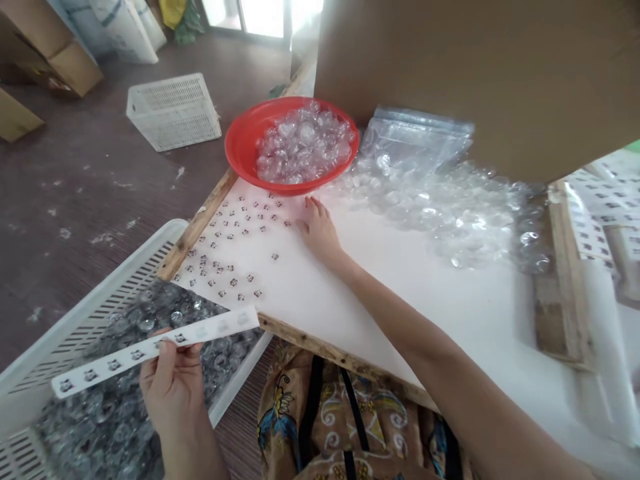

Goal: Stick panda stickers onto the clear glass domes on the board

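Observation:
My left hand [176,383] pinches a white strip of stickers [103,368] between thumb and fingers, above a white plastic crate [150,263] filled with small clear, shiny pieces [107,407]. Small dark panda-like prints show along the strip, and its right end looks bare or faded. Over on the white tabletop [370,300], my right hand [320,230] lies low with its fingers stretched out and thumb apart. Nothing shows in it. To its left, many small dark-printed stickers [231,268] are scattered. Just beyond its fingertips stands a red basin [243,143] of clear plastic domes [307,140].
Loose clear domes [440,207] pile up at the table's back right, beside clear plastic bags [417,137]. A large cardboard panel [480,73] stands behind. Wooden strips [200,223] edge the table. An empty white basket [175,110] sits on the floor.

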A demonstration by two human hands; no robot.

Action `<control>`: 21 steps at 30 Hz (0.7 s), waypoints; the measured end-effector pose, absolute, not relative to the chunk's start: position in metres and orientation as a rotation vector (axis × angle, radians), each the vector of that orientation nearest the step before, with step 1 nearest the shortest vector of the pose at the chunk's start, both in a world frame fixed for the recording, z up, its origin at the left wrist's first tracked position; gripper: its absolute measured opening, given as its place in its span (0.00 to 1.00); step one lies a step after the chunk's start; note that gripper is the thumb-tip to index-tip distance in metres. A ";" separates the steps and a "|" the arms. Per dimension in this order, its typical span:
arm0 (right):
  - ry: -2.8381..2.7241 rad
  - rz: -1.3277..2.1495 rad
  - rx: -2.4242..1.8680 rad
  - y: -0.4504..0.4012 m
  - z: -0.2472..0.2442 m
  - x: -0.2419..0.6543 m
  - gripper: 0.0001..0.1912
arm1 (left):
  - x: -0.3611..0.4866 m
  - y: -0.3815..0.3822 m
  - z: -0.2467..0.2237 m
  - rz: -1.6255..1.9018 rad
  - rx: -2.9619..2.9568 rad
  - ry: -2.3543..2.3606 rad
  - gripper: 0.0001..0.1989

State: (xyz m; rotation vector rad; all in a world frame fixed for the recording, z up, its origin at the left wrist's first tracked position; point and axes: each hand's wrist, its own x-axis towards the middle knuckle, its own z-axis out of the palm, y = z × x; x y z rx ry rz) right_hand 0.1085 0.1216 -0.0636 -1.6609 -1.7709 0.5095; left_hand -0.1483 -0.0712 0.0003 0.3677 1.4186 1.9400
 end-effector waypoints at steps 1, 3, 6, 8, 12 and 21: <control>-1.835 0.536 -1.649 0.122 -0.065 0.105 0.31 | -0.145 -0.067 0.001 1.933 0.372 1.407 0.19; -2.021 0.621 -1.475 0.116 -0.066 0.089 0.30 | -0.140 -0.059 0.006 1.929 0.391 1.377 0.17; -2.186 0.731 -1.097 0.104 -0.066 0.060 0.29 | -0.139 -0.053 0.014 1.953 0.406 1.340 0.16; -2.116 0.715 -1.098 0.106 -0.064 0.051 0.29 | -0.142 -0.054 0.016 1.974 0.407 1.341 0.16; -1.899 0.623 -1.509 0.130 -0.062 0.051 0.31 | -0.147 -0.060 0.009 1.943 0.371 1.380 0.17; -2.116 0.683 -1.423 0.147 -0.051 0.024 0.36 | -0.144 -0.057 0.005 1.915 0.329 1.360 0.20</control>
